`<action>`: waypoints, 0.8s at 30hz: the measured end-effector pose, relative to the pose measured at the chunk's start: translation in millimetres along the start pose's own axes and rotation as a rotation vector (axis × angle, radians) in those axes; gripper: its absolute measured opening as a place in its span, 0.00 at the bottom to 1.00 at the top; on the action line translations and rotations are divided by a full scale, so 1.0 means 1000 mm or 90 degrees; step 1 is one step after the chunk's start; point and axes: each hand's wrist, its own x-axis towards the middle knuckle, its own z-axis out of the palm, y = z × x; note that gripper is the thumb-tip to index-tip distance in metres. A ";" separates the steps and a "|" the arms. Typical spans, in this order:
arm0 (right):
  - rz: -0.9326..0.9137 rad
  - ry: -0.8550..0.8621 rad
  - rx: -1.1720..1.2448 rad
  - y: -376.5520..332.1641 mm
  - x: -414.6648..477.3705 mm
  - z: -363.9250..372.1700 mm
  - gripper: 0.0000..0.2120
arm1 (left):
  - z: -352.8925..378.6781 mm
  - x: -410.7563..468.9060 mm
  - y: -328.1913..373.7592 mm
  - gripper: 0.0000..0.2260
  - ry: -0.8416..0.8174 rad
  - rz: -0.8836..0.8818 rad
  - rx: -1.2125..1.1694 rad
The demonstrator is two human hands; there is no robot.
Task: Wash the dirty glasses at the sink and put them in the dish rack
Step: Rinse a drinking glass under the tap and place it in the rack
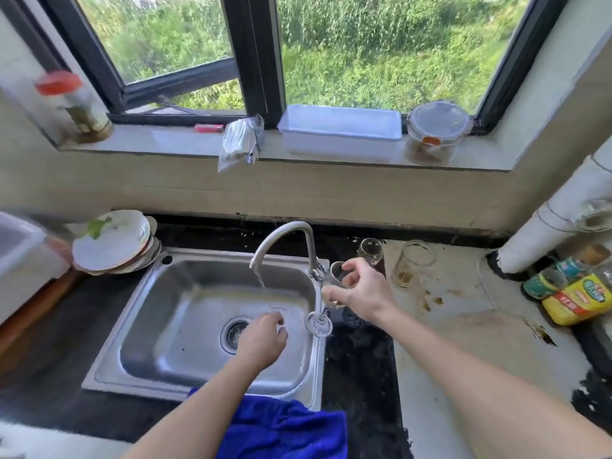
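Much of the wine glass [337, 274] was hidden by the right hand [359, 289], whose fingers and thumb were curled round its bowl; only part of the rim, the thin stem and the round foot showed, the glass tilted with its foot hanging low over the right edge of the sink [231, 252]. The left hand [263, 339] hovered over the basin just beside the drain [233, 332], fingers loosely curled and slightly apart, with nothing to be seen in them, though the fingertips were blurred. A second stemmed glass [370, 250] stood half hidden behind the right hand, and a clear jar [416, 260] beside it was so transparent that it was hard to trace. A white bin [20, 253] was cut off by the left edge. The sink was brushed steel, rectangular with rounded corners; the curved metal tap [281, 233] let a thin stream of water [260, 278] fall into it. A fuzzy blue cloth [284, 429] hung over the near rim. Glazed white plates [111, 241] leaned in a stack at the back left corner. The table [463, 326] was pale and stained brown on the right, dark and speckled next to the sink. Bottles [578, 301] at the far right wore yellow and green labels whose writing was too blurred to read
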 end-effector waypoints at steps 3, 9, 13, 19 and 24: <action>0.012 -0.071 0.021 -0.010 0.006 0.049 0.32 | 0.000 -0.011 -0.033 0.11 -0.031 -0.096 -0.060; 0.010 -0.126 0.012 -0.042 0.031 0.121 0.37 | -0.006 -0.001 -0.086 0.11 -0.049 -0.206 -0.236; 0.074 -0.110 0.042 -0.053 0.051 0.154 0.35 | -0.004 0.024 -0.118 0.08 -0.085 -0.281 -0.446; 0.199 -0.098 0.184 -0.064 0.073 0.181 0.23 | 0.000 0.061 -0.140 0.07 -0.164 -0.385 -0.863; 0.246 -0.145 0.194 -0.068 0.072 0.179 0.28 | 0.001 0.082 -0.145 0.05 -0.217 -0.421 -0.999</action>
